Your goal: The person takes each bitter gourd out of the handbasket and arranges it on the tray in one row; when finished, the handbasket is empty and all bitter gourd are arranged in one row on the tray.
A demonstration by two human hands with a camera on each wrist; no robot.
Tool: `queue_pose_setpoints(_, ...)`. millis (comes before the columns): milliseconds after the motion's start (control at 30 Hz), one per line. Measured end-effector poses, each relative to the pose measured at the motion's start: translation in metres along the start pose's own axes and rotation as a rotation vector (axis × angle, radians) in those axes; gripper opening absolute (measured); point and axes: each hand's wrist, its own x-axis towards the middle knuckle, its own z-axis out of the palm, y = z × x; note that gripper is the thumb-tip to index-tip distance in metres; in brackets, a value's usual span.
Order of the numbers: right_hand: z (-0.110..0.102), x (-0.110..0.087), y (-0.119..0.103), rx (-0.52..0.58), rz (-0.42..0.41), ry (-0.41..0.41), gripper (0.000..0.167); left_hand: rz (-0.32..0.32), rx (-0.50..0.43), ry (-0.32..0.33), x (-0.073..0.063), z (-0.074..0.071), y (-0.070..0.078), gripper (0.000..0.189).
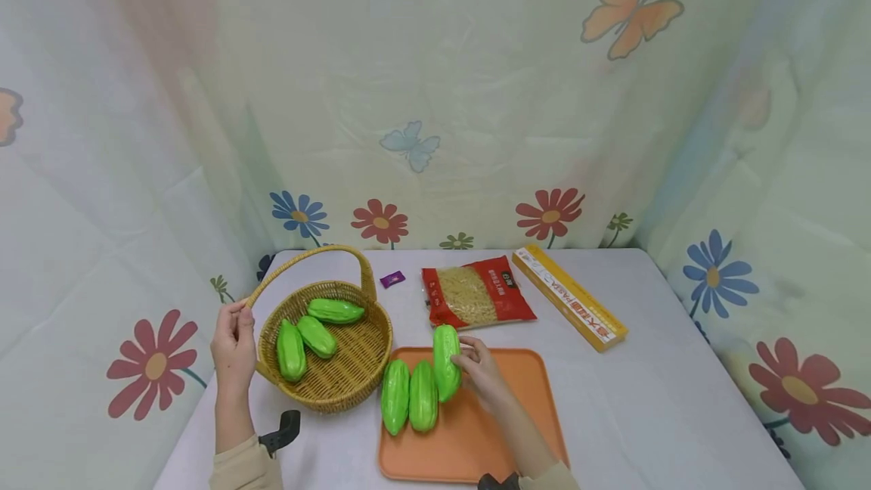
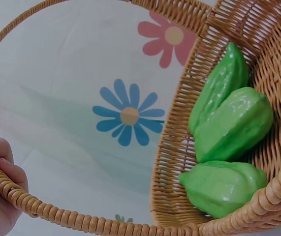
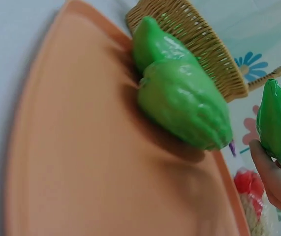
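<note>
My left hand [image 1: 234,339] grips the handle of a round wicker basket [image 1: 340,392] at its left side. Inside the basket lie three glossy green ridged gourds [image 2: 236,123], grouped toward its left and back. My right hand [image 1: 481,370] holds another green gourd [image 1: 446,363] between thumb and fingers, upright over the orange tray [image 1: 476,452]. Two more green gourds [image 3: 184,103] lie side by side on the tray's left part, close to the basket. In the right wrist view the held gourd is raised clear of the tray.
Behind the tray lies a red bag of pasta [image 1: 476,293]. A long yellow and white box [image 1: 568,297] lies slanted at the right back. A small purple packet [image 1: 392,279] rests between basket and bag. Patterned curtains [image 1: 442,97] enclose the white table [image 1: 653,399].
</note>
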Motion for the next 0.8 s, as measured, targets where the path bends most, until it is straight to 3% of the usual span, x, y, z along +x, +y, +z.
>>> queue_pose_setpoints(433,-0.012,-0.017,0.024,-0.104,0.0,0.02,0.051,-0.007,-0.012,-0.009,0.0,-0.001,0.003,0.029)
queue_pose_setpoints(800,-0.011,-0.024,0.033,-0.177,-0.012,-0.031,0.054,-0.022,0.007,-0.013,-0.001,-0.001,0.003,0.03)
